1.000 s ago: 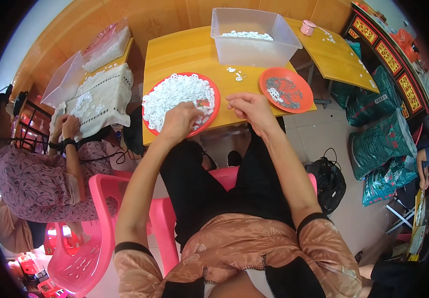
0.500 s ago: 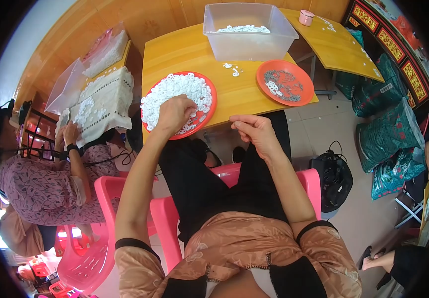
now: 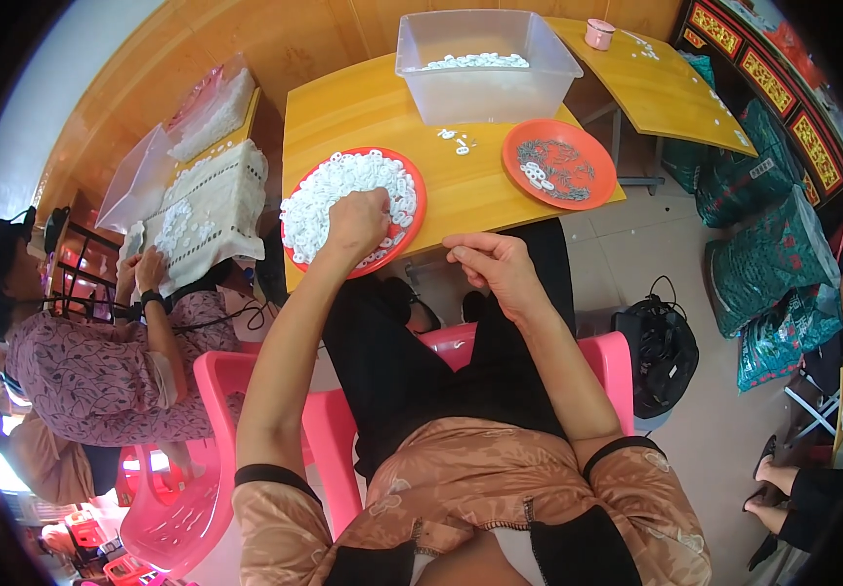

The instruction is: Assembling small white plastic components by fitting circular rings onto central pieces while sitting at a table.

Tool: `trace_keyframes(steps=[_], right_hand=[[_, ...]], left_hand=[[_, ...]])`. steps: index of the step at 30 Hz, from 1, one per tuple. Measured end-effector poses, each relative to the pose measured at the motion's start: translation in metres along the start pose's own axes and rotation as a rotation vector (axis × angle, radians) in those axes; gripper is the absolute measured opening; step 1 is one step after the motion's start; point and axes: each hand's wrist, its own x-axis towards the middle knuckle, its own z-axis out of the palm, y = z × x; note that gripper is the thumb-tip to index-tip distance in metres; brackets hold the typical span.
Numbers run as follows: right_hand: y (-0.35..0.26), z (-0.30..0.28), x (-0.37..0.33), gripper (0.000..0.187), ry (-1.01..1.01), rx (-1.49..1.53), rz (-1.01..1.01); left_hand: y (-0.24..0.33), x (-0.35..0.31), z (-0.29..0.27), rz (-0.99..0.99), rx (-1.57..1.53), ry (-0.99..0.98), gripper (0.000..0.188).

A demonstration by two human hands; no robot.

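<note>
A red plate (image 3: 420,200) heaped with small white oval plastic pieces (image 3: 334,195) stands at the front left of the yellow table. Over its right side is my left hand (image 3: 360,225), fingers curled down at the pieces; the back of the hand hides whatever they grip. My right hand (image 3: 502,272) hovers just off the table's front edge, above my lap, with thumb and forefinger pinched together. Anything between them is too small to name. To its upper right, an orange plate (image 3: 583,146) holds thin grey metal pieces (image 3: 568,179) and a little pile of white ovals (image 3: 537,176).
At the back of the table (image 3: 343,107) stands a clear plastic bin (image 3: 490,93) with more white pieces. A few loose ones (image 3: 462,150) lie before it. On my left, a co-worker (image 3: 99,361) handles pieces on a cloth (image 3: 216,195). Green sacks (image 3: 773,249) and a black backpack (image 3: 651,356) are at right.
My left hand has shifted slightly right over the heap and turned, so its fingertips are now more hidden. The right hand stays pinched, nearly in place. The whole view has shifted a little.
</note>
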Motion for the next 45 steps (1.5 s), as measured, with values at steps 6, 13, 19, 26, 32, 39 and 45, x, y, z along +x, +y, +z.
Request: trace_keyframes(steps=[6,13,19,26,32,39,45], right_hand=[[0.002,0.0,0.001,0.021,0.005,0.013,-0.008],[0.004,0.005,-0.003,0.019,0.045,-0.047,-0.014],[-0.007,0.021,-0.015,0.018,0.05,-0.201,-0.224],[-0.009,0.042,-0.032,0.024,0.084,-0.648,-0.66],[0.001,0.048,-0.032,0.022,0.066,-0.632,-0.672],[0.005,0.047,-0.031,0.021,0.085,-0.652,-0.704],[0.0,0.044,-0.033,0.016,0.073,-0.707,-0.682]], left_hand=[[-0.015,-0.01,-0.005,0.061,-0.196,0.154,0.015],[-0.007,-0.034,-0.01,-0.026,-0.706,0.243,0.019],[0.059,-0.087,-0.033,-0.344,-1.501,0.245,0.016],[0.089,-0.11,-0.018,0.01,-0.797,0.695,0.011],[0.084,-0.122,-0.003,-0.181,-1.129,0.629,0.011],[0.084,-0.125,-0.008,-0.566,-1.953,0.366,0.022],[0.08,-0.123,-0.003,-0.606,-2.023,0.202,0.02]])
